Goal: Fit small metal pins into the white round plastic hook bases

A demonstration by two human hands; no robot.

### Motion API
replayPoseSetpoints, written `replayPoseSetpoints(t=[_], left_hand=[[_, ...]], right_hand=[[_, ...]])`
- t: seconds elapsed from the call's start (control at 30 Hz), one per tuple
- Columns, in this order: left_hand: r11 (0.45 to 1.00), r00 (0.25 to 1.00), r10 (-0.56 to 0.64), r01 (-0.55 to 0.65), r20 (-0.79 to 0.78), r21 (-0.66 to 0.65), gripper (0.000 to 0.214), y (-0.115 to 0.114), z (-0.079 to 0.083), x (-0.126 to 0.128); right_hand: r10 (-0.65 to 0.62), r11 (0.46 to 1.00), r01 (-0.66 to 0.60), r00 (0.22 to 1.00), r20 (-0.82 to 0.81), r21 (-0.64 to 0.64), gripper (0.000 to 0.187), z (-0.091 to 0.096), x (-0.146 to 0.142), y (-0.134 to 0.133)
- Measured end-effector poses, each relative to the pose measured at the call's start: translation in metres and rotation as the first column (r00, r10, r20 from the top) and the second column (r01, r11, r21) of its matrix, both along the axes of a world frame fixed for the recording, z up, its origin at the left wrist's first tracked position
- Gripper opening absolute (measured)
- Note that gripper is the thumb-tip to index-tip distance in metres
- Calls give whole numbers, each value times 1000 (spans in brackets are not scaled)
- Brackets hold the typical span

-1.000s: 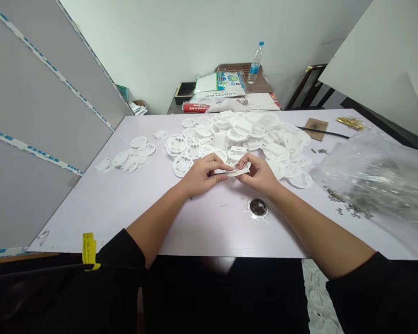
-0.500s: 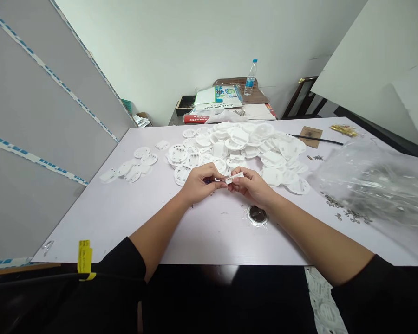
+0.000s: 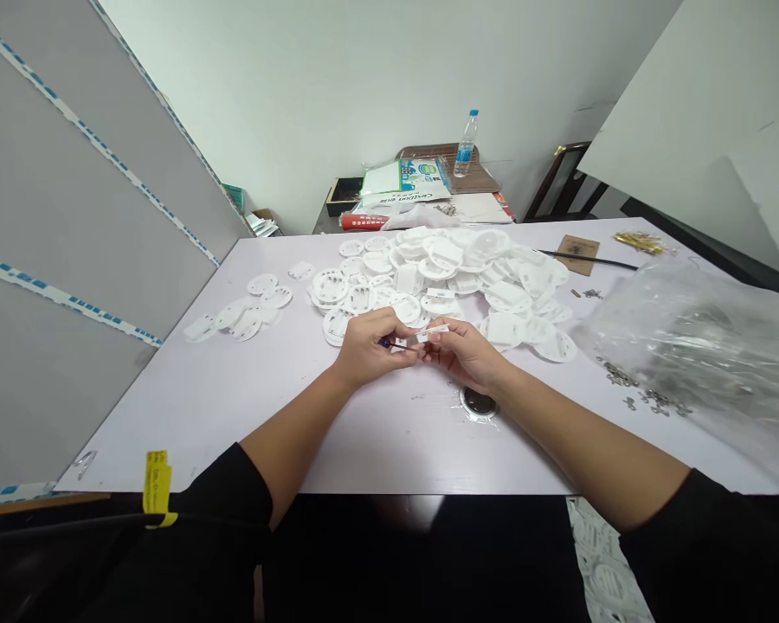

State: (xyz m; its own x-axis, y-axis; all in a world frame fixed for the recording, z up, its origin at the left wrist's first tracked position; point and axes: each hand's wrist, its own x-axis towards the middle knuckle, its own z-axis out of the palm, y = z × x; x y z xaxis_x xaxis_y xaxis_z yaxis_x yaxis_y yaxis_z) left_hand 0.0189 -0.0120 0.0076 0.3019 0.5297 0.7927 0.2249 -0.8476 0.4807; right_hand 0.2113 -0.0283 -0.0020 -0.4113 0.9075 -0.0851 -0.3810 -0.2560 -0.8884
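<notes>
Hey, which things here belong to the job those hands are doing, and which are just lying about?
Part of the job:
left hand, right hand
white plastic strip held between them
heap of white perforated plastic discs
probably the small metal fasteners by the clear plastic bag

Just lying about:
water bottle
brown card
black rod
printed packaging

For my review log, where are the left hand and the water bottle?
Left hand [image 3: 367,348]: head view, on the back of the hand.
Water bottle [image 3: 465,154]: head view, on its blue label.
</notes>
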Motion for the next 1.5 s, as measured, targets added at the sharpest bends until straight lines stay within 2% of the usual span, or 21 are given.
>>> replayPoseSetpoints(t=[0.17,0.3,0.4,0.47,0.53,0.63,0.7,0.8,0.9,0.97,1.07,1.17,1.23,1.3,1.37,1.43,1.5], left_hand=[[991,991,133,-133,-6,31,16,-3,4,3],[994,994,105,-105,-19,33,16,-3,6,1],[995,994,104,-104,-9,9,15,3,7,-8],[981,980,193,-192,44,-13,15,11,9,-18],[938,928,346,-344,135,-37,15,20,11,-33],[809,797,576,-588,183,16,22,36,13,-56],[729,731,672,-681,118,62,21,46,11,-70],[652,651,757,-752,-44,99,11,57,1,-83],[583,552,799,-809,-238,82,9,64,-10,-89],[574,532,780,-818,-330,38,13,66,-15,-90],[609,578,729,-792,-368,-38,20,68,-16,-91],[614,613,727,-782,-309,-106,24,64,-8,-92],[583,604,743,-796,-289,-163,26,58,3,-96],[508,565,746,-825,-353,-246,30,49,15,-103],[360,486,712,-872,-507,-330,36,39,25,-112],[196,409,623,-907,-667,-374,40,27,28,-120],[107,366,538,-923,-759,-369,38,17,25,-124]], right_hand=[[-25,999,25,1000,-13,-36,22,4,-11,-6],[-9,1000,9,1000,10,-22,27,9,-10,-8],[-37,997,24,986,165,76,35,6,-4,-5],[-137,971,60,933,334,230,42,2,1,-2],[-223,912,19,860,459,409,49,-2,5,-1],[-247,845,-84,814,526,527,45,-4,6,-2],[-252,819,-132,792,557,558,41,-4,6,-3],[-248,809,-169,770,588,563,39,-3,7,-5],[-252,809,-166,769,587,564,38,-3,7,-5],[-254,804,-163,775,579,572,36,-5,8,-4],[-253,799,-170,775,579,577,33,-7,8,-3],[-250,798,-178,771,585,575,32,-8,9,-1],[-249,796,-183,769,588,577,32,-8,9,-1],[-254,793,-183,767,589,580,32,-7,10,-1],[-264,796,-167,769,582,582,32,-4,11,-2],[-272,811,-110,799,537,575,32,2,10,-5],[-271,842,-3,863,426,540,31,13,7,-10]])
